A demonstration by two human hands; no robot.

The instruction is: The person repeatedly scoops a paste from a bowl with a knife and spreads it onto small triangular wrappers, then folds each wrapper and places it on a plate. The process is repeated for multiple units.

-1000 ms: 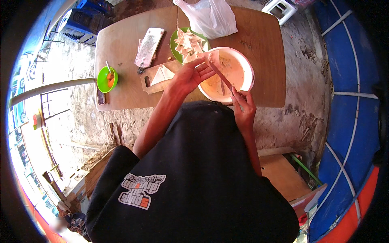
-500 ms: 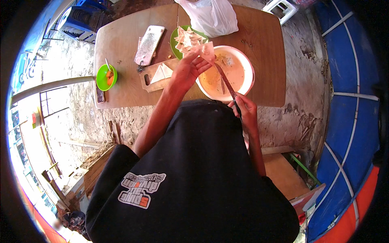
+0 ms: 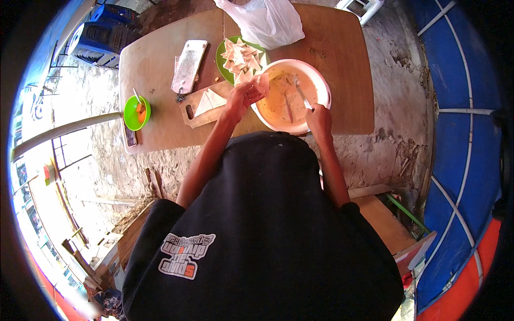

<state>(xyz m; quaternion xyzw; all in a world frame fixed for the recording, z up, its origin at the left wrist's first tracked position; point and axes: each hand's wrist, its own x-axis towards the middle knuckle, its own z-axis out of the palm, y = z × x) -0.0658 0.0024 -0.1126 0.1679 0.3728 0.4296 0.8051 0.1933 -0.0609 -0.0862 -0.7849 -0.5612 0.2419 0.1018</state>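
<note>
Moved: left hand point(image 3: 241, 99) lowered, pinching thin wrapper point(image 3: 261, 83) beside bowl point(image 3: 321, 88). Wrapper: light, floppy, tearable; grip corners. Right hand point(image 3: 319, 115) grasps spoon point(image 3: 301, 93).

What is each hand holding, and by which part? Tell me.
The left hand pinches a pale thin wrapper piece by its lower edge. The right hand holds a spoon by its handle end, over the large bowl.

Brown wooden bench point(image 3: 160, 69) | white bowl point(image 3: 321, 88), orange batter | green plate point(image 3: 221, 53), pale triangle pieces point(image 3: 241, 56) | small green bowl point(image 3: 136, 112) | white plastic bag point(image 3: 265, 21) | grey grater point(image 3: 189, 65)
</note>
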